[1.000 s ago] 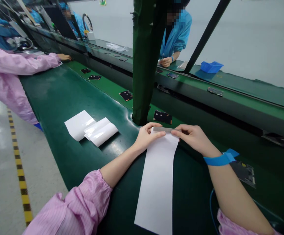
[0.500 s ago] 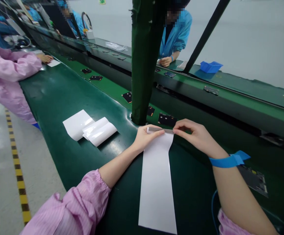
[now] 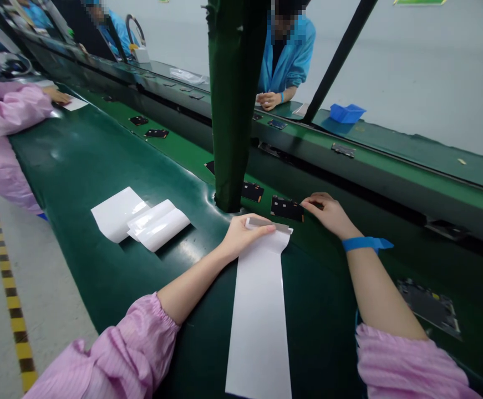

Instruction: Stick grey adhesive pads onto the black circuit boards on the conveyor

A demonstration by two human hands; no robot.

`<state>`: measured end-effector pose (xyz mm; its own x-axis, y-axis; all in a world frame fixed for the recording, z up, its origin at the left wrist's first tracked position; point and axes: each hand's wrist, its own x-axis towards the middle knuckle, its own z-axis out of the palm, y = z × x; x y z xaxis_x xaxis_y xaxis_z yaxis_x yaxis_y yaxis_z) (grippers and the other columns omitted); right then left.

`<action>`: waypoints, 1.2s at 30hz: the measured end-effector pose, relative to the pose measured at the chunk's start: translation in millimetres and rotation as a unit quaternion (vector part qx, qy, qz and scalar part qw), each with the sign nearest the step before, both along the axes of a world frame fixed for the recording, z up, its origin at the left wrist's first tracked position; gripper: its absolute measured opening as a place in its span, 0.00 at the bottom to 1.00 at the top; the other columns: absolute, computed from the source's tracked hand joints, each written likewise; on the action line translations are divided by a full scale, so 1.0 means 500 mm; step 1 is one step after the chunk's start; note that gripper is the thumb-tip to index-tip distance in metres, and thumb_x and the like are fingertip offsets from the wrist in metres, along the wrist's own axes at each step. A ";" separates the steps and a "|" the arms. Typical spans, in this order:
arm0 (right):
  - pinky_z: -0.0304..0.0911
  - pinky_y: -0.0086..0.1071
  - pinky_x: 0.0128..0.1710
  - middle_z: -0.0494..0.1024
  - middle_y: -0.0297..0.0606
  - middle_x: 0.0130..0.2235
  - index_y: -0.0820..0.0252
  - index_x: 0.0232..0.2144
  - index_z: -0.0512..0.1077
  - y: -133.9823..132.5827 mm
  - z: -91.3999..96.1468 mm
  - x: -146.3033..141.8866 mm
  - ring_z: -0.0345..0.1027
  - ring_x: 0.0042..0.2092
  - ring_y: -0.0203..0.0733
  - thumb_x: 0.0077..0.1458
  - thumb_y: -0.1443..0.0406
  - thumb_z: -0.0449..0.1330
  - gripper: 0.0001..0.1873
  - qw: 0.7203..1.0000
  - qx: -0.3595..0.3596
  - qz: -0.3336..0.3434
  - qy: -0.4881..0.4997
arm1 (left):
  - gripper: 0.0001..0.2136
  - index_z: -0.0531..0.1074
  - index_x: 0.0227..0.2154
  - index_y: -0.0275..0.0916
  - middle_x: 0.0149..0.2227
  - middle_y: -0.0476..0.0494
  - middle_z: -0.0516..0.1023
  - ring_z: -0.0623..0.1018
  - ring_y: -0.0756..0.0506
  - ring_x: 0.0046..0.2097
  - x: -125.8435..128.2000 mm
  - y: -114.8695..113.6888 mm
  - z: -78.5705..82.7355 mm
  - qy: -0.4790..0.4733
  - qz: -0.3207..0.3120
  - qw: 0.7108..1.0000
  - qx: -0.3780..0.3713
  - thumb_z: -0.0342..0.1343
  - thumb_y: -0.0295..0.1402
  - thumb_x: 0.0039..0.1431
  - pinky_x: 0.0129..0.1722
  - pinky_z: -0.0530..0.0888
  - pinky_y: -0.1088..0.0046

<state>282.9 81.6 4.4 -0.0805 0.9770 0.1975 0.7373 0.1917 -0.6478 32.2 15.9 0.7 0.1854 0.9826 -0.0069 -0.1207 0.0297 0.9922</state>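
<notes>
My left hand (image 3: 241,235) is closed on the top end of a long white paper strip (image 3: 260,321), thumb on its face. A narrow grey band (image 3: 280,227) runs along that end, and the strip hangs down over the green table. My right hand (image 3: 326,213), with a blue band at the wrist, has thumb and fingertips pinched together at the right edge of a black circuit board (image 3: 286,209). Whether the fingers grip the board or hold something small is too fine to make out.
Two curled white sheets (image 3: 158,224) lie on the green table (image 3: 112,149) to the left. A green-wrapped post (image 3: 230,111) rises ahead. Several boards, including a black one (image 3: 157,133), lie along the green belt. A co-worker in blue (image 3: 286,61) sits opposite; a pink sleeve (image 3: 12,108) is at left.
My right hand has left the strip's top right corner and moved forward to the black board. My left hand still holds the strip. The view has shifted slightly.
</notes>
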 end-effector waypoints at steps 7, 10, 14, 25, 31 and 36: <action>0.60 0.44 0.50 0.71 0.46 0.44 0.57 0.29 0.78 0.034 -0.024 0.036 0.66 0.48 0.51 0.52 0.53 0.58 0.15 0.995 -0.055 0.026 -0.074 | 0.10 0.79 0.27 0.38 0.30 0.45 0.82 0.78 0.47 0.31 0.003 -0.001 -0.001 0.026 -0.014 1.000 0.007 0.67 0.37 0.42 0.30 0.73 0.74; 0.60 0.43 0.51 0.71 0.46 0.44 0.57 0.30 0.78 0.031 -0.025 0.046 0.66 0.48 0.50 0.53 0.54 0.58 0.15 0.993 -0.067 0.035 -0.088 | 0.09 0.79 0.26 0.38 0.30 0.46 0.82 0.78 0.47 0.31 0.003 -0.002 0.002 0.027 -0.014 1.000 0.008 0.67 0.37 0.42 0.30 0.73 0.74; 0.63 0.43 0.48 0.71 0.46 0.43 0.57 0.27 0.76 0.026 -0.032 0.058 0.67 0.46 0.50 0.52 0.53 0.58 0.15 0.993 -0.068 0.034 -0.094 | 0.09 0.78 0.26 0.38 0.29 0.46 0.82 0.78 0.47 0.31 0.002 -0.003 0.005 0.028 -0.015 0.999 0.009 0.67 0.37 0.42 0.30 0.73 0.74; 0.65 0.40 0.34 0.75 0.43 0.38 0.56 0.33 0.73 -0.046 0.059 0.002 0.68 0.35 0.45 0.50 0.46 0.56 0.21 0.996 -0.083 0.027 0.007 | 0.10 0.78 0.27 0.37 0.30 0.44 0.81 0.79 0.45 0.33 0.000 -0.005 0.008 0.029 0.006 1.000 -0.005 0.67 0.38 0.43 0.32 0.73 0.72; 0.63 0.36 0.31 0.72 0.40 0.41 0.53 0.28 0.76 -0.097 0.135 -0.099 0.66 0.32 0.40 0.48 0.47 0.60 0.18 0.971 -0.137 0.194 -0.001 | 0.11 0.79 0.27 0.36 0.31 0.43 0.81 0.79 0.45 0.34 -0.001 -0.002 0.001 0.013 0.009 1.000 0.009 0.67 0.38 0.43 0.34 0.73 0.72; 0.61 0.34 0.30 0.70 0.39 0.42 0.53 0.26 0.76 -0.100 0.132 -0.111 0.64 0.33 0.39 0.50 0.48 0.59 0.18 0.974 -0.117 0.194 -0.023 | 0.11 0.79 0.27 0.36 0.31 0.44 0.81 0.79 0.45 0.35 -0.001 -0.003 0.003 0.008 0.007 1.000 0.004 0.67 0.39 0.43 0.35 0.72 0.72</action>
